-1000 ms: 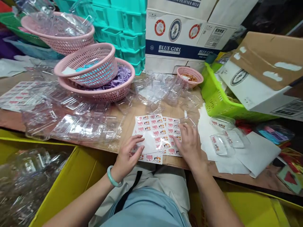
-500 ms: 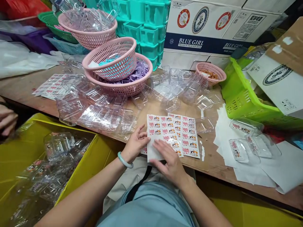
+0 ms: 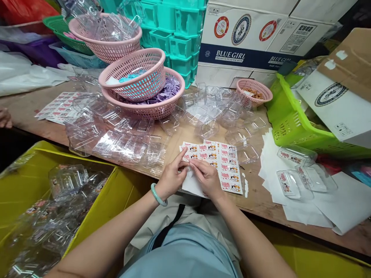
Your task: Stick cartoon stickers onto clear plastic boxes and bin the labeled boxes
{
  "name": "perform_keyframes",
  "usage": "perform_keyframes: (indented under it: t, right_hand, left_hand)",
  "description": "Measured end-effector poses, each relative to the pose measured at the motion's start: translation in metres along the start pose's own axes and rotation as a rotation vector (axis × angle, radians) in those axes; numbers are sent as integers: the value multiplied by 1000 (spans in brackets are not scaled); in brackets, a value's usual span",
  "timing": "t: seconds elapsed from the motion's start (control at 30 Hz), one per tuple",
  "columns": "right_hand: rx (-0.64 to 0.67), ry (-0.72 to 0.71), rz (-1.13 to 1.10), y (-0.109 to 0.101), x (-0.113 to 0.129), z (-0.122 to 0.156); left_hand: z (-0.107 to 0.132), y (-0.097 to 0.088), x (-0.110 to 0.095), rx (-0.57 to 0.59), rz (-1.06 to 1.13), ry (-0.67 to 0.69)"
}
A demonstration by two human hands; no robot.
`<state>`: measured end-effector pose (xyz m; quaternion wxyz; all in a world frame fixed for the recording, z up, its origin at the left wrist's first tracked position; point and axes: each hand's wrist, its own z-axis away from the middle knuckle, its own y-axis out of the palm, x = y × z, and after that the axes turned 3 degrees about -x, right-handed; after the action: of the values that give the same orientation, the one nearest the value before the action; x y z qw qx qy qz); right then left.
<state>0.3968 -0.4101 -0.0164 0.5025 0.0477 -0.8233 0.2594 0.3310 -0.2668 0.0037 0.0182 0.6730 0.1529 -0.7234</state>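
Observation:
A sheet of cat stickers point(image 3: 203, 151) lies at the table's front edge, its lower part bare white backing. My left hand point(image 3: 173, 175), with a pale green bangle on the wrist, is over the sheet's left side, index finger pointing up and the other fingers bent. My right hand point(image 3: 207, 179) pinches over the bare part. The fingertips of both hands meet above the sheet; whatever is between them is too small to make out. A second sticker sheet point(image 3: 231, 170) lies partly under the first, to the right.
Clear plastic boxes point(image 3: 121, 144) spread across the table beside pink baskets point(image 3: 131, 87). A yellow bin point(image 3: 95, 204) with clear boxes stands at left. Stickered boxes point(image 3: 292, 185) rest on white paper point(image 3: 272, 185) at right, near a green basket point(image 3: 292, 119). Another person's hand point(image 3: 5, 117) shows far left.
My right hand has come up from lying flat on the bare backing into a pinch. My left hand has moved in from the sheet's edge to meet it. The other person's hand has moved up.

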Motion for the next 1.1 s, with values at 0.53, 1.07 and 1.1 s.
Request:
perform_keyframes:
  t: [0.53, 1.07, 1.1]
  right_hand:
    - [-467, -131, 186, -45, 16, -2]
    - [-180, 612, -499, -101, 11, 20]
    - [-139, 625, -500, -101, 13, 21]
  left_hand:
    - [20, 16, -34, -195, 60, 125]
    - [-19, 80, -52, 116, 882, -350]
    - [-20, 80, -53, 112, 907, -354]
